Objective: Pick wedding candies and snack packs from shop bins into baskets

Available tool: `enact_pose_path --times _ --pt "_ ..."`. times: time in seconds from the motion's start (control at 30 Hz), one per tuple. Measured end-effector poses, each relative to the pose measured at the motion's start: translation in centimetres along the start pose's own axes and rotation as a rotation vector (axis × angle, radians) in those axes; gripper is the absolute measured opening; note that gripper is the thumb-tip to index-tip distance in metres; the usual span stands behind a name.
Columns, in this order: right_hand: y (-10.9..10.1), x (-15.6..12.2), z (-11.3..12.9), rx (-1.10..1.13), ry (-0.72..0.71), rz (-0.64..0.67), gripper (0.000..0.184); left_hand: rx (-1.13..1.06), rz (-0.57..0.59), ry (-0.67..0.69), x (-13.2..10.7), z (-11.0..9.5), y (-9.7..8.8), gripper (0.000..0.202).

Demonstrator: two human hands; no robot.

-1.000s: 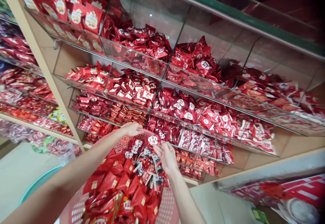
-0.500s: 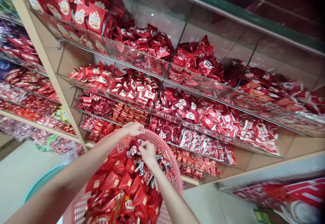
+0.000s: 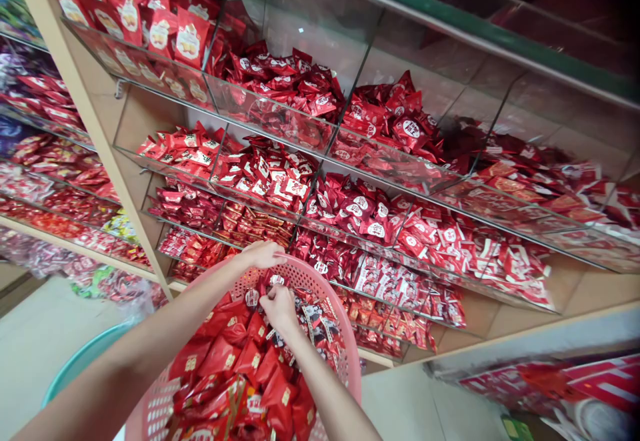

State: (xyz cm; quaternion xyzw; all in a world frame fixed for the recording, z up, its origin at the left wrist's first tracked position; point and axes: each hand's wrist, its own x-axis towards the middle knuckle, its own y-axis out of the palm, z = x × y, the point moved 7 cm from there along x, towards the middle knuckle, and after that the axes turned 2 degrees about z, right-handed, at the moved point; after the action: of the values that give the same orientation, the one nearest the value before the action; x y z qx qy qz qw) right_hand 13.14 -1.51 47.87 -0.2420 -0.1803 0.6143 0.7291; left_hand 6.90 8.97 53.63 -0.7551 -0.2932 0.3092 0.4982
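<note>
My left hand (image 3: 264, 255) is closed over the far rim of a pink perforated plastic basket (image 3: 353, 361). Inside the basket, my right hand (image 3: 280, 306) is closed in a pinch, its fingertips at a small dark red snack packet (image 3: 251, 298) with a round white label. Larger shiny red packets (image 3: 223, 354) fill the near and left part of the basket. Smaller red, black and white packets (image 3: 323, 324) lie to the right of my right hand, partly behind my forearm.
Glass-fronted shelves (image 3: 280, 131) full of red snack packets rise just beyond the basket. Another shelf unit (image 3: 60, 181) stands on the left. A teal tub (image 3: 87, 354) is on the floor at lower left. Red printed packaging (image 3: 590, 387) lies at lower right.
My right hand has shifted slightly left inside the basket, and the dark red packet at its fingertips has moved left with it. My left hand stays on the rim.
</note>
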Motion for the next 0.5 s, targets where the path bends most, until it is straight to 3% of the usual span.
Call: enact_pose_path --times 0.13,0.23,0.37,0.5 --pt "-1.1 -0.7 1.5 -0.297 -0.079 -0.003 0.007 -0.006 -0.001 0.011 0.0 -0.1 0.0 0.042" --pt "-1.4 -1.2 1.8 -0.571 -0.101 0.043 0.015 -0.008 -0.002 0.01 0.1 0.0 0.1 0.042" --pt "-1.1 -1.4 1.0 -0.654 -0.061 0.108 0.026 -0.011 -0.003 0.008 0.2 0.1 0.2 0.042" --pt "-0.8 -1.5 0.7 -0.645 -0.027 0.123 0.024 -0.013 -0.006 0.001 0.4 0.3 0.2 0.042"
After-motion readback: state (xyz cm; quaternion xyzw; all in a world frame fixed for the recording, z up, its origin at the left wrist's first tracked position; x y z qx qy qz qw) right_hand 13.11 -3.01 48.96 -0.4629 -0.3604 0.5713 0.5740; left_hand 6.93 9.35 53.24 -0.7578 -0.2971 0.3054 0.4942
